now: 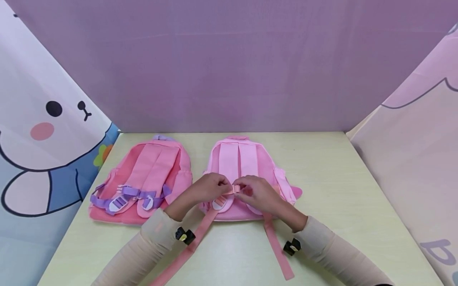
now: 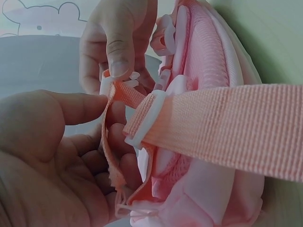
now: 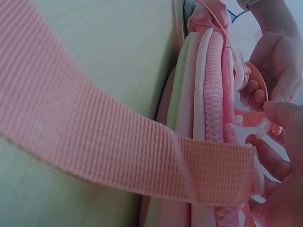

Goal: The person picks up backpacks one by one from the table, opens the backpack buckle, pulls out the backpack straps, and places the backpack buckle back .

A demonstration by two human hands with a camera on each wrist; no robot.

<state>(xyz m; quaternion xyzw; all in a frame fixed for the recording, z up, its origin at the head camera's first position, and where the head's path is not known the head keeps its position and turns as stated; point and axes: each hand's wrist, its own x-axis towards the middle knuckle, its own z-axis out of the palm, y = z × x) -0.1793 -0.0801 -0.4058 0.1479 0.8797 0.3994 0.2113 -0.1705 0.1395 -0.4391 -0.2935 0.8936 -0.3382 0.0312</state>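
Over the light pink backpack (image 1: 229, 159), which lies straps-up on the bench (image 1: 358, 190), both hands meet at one small white clip (image 2: 105, 86). Left hand (image 1: 211, 186): fingers curled, pinching the thin peach webbing (image 2: 107, 144) right beside the clip. Right hand (image 1: 259, 192): narrow pinch on the clip itself, thumb pressing. Can't tell whether the webbing is fully threaded; my fingers cover too much.

Failure modes as I see them:
- Slip. Clip is small and looks smooth, so a hard pull on the webbing could pop it out of my right hand.
- Twist. Webbing bends sharply at the clip; if it's turned over, it could bunch and jam.
- Fray. Webbing's lower end looks ragged in the left wrist view; loose threads could catch.
- Snag. Left strap tail (image 1: 204, 229) runs close past my left wrist camera (image 1: 185, 236), right strap tail (image 1: 278, 250) near the right wrist camera (image 1: 292, 247); a careless move could hook either and drag the pack.

Second backpack (image 1: 155, 163) sits just left; low risk unless I swing wide.
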